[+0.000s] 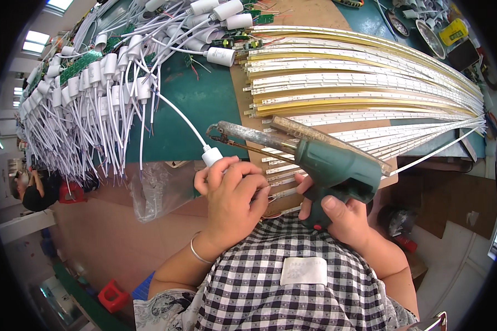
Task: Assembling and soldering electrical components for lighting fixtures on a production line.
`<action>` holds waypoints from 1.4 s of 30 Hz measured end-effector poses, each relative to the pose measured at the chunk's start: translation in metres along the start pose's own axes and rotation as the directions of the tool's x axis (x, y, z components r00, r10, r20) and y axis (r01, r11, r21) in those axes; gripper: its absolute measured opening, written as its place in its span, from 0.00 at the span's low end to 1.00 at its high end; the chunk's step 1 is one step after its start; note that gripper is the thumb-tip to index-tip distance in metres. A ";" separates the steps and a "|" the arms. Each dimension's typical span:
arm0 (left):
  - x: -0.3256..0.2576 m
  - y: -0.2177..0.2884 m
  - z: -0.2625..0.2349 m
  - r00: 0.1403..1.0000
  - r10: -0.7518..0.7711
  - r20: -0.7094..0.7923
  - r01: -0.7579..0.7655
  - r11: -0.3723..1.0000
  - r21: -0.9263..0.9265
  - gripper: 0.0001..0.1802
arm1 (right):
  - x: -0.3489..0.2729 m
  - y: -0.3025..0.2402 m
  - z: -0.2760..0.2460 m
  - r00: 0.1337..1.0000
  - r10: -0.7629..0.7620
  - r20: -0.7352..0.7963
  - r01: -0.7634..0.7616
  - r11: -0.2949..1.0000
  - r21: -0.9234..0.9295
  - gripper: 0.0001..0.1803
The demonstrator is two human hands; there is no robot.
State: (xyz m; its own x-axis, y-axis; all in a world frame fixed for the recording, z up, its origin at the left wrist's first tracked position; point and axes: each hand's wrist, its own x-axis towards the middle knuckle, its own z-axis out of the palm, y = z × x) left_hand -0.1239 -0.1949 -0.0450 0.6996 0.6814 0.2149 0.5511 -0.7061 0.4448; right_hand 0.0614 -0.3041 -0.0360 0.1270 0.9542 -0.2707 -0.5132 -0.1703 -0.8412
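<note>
My left hand (234,193) is closed around a white cylindrical cable cap (210,156), its fingers bent over the lower end. A white cable (182,120) runs from the cap's top up toward the pile at the left. My right hand (345,218) grips the handle of a green soldering gun (337,168). The gun's metal barrel points left, and its bent tip is above and just right of the cap, apart from it. Beneath and beyond the gun lie long white LED strips (337,83), fanned out to the right. What is under my left fingers is hidden.
Many white caps with cables (102,77) and green circuit boards are heaped at the left and back of the green table (188,91). A tan bar (331,144) lies behind the gun. A clear plastic bag (154,193) hangs at the near edge. Another person (38,190) is far left.
</note>
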 end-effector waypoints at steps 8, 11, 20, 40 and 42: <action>0.006 -0.006 -0.006 0.992 0.122 0.035 -0.124 0.992 0.033 0.08 | 0.001 0.006 0.001 0.998 -0.065 -0.015 0.065 0.998 0.002 0.29; 0.007 -0.004 -0.007 0.994 0.094 0.052 -0.096 0.995 0.037 0.07 | 0.001 0.005 0.002 0.997 -0.072 -0.025 0.072 0.997 0.002 0.28; 0.011 0.003 -0.002 0.998 0.038 0.053 -0.041 0.998 0.045 0.07 | 0.000 0.006 0.002 0.996 -0.082 -0.043 0.081 0.996 -0.021 0.29; 0.017 0.001 -0.001 0.999 0.038 0.036 -0.040 0.998 0.045 0.07 | -0.016 0.001 -0.002 0.987 -0.064 -0.150 0.060 0.998 -0.036 0.34; 0.017 0.001 -0.002 0.999 0.035 0.040 -0.037 0.998 0.043 0.07 | -0.031 0.006 -0.017 0.987 -0.084 -0.136 0.064 0.987 -0.145 0.37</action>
State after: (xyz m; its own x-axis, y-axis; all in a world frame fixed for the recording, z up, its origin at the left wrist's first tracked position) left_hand -0.1125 -0.1839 -0.0392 0.7365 0.6476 0.1953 0.5438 -0.7386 0.3985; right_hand 0.0685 -0.3387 -0.0403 0.2840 0.9228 -0.2604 -0.3756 -0.1428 -0.9157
